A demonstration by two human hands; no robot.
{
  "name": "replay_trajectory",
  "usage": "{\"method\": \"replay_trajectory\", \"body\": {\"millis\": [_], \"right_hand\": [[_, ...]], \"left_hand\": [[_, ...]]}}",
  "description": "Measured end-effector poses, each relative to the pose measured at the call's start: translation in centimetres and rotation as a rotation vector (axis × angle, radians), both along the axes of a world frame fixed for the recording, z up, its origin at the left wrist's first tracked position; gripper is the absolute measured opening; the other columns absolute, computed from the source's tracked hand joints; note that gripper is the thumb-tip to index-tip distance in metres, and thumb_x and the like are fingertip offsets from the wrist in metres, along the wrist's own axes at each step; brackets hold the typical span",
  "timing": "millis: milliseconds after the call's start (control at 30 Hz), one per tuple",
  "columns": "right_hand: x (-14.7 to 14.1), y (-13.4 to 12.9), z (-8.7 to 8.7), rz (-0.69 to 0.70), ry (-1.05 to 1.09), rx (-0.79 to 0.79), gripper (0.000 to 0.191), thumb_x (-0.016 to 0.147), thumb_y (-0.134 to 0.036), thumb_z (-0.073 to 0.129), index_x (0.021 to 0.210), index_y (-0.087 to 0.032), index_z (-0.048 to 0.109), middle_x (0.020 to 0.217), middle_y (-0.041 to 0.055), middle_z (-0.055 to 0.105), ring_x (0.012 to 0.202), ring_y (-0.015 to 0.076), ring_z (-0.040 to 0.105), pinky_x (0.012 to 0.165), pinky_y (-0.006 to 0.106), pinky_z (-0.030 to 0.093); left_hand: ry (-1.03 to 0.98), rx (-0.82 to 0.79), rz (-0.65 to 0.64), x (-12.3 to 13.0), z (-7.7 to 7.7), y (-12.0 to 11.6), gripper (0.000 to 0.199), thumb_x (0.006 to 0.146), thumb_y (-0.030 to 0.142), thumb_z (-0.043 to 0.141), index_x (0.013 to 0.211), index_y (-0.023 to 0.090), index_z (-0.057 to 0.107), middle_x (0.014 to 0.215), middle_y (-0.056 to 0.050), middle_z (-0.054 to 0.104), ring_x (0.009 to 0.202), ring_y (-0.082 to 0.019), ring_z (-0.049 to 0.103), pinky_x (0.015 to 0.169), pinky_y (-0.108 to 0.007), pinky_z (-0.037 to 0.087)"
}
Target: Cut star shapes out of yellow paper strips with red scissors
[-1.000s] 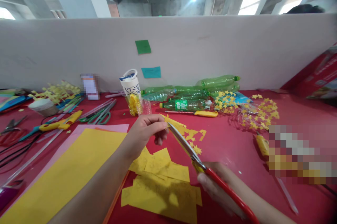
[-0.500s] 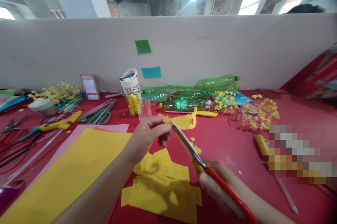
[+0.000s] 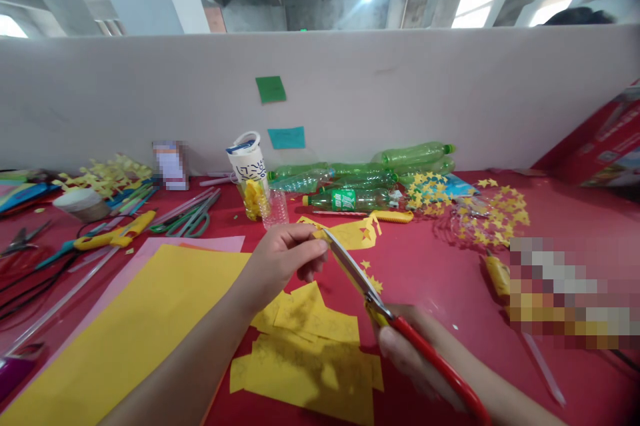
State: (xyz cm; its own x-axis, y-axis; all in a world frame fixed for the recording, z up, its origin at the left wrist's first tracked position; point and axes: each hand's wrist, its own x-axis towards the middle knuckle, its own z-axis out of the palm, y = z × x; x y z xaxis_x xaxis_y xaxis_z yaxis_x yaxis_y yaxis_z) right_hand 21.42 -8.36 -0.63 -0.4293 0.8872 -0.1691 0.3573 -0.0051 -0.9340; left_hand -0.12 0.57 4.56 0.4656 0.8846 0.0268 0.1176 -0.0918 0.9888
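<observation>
My left hand (image 3: 290, 256) pinches a strip of yellow paper (image 3: 350, 233) that has star-shaped cutouts near its right end. Red-handled scissors (image 3: 367, 293) are held in my right hand (image 3: 417, 346), their blades pointing up and left, with the tips at the paper beside my left fingertips. Small yellow stars (image 3: 371, 279) lie just right of the blades. Below my hands, several yellow paper pieces (image 3: 310, 373) overlap on the red table (image 3: 440, 266).
Yellow sheets (image 3: 130, 319) lie at left, with green scissors (image 3: 195, 219) and a yellow glue gun (image 3: 117, 233) behind. A white cup (image 3: 249, 163) and green bottles (image 3: 360, 199) stand or lie near the partition (image 3: 350, 93). Star-covered clear objects (image 3: 490, 216) sit at right.
The yellow paper has turned a little, and its cut right end now lies flatter, showing the star-shaped cutouts. Both hands have hardly moved.
</observation>
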Motion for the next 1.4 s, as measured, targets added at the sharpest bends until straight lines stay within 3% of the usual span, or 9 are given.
{"method": "replay_trajectory", "body": {"millis": [567, 767, 1400], "right_hand": [[-0.51, -0.43, -0.4, -0.095, 0.003, -0.082, 0.061, 0.079, -0.081, 0.032, 0.062, -0.022, 0.031, 0.053, -0.0068, 0.031, 0.045, 0.0077, 0.028, 0.04, 0.02, 0.019], [-0.6, -0.29, -0.49, -0.127, 0.002, -0.004, 0.06, 0.079, -0.079, 0.036, 0.062, -0.021, 0.036, 0.056, -0.0054, 0.031, 0.05, 0.0098, 0.031, 0.042, 0.021, 0.022], [-0.74, -0.45, 0.1, -0.145, 0.055, -0.018, 0.052, 0.082, -0.069, 0.045, 0.061, -0.022, 0.034, 0.053, -0.0068, 0.03, 0.045, 0.0078, 0.025, 0.039, 0.022, 0.017]], "left_hand": [[-0.076, -0.025, 0.028, 0.92, -0.66, -0.19, 0.025, 0.084, 0.027, 0.056, 0.062, 0.016, 0.06, 0.057, 0.002, 0.058, 0.048, -0.008, 0.054, 0.049, -0.02, 0.043], [-0.084, -0.033, 0.016, 0.73, -0.64, -0.12, 0.025, 0.084, 0.026, 0.056, 0.062, 0.015, 0.06, 0.058, 0.002, 0.058, 0.048, -0.008, 0.053, 0.049, -0.02, 0.043], [-0.171, 0.026, 0.059, 0.62, -0.69, 0.03, 0.02, 0.086, 0.024, 0.056, 0.069, 0.016, 0.064, 0.062, 0.0, 0.063, 0.053, -0.009, 0.056, 0.052, -0.021, 0.044]]}}
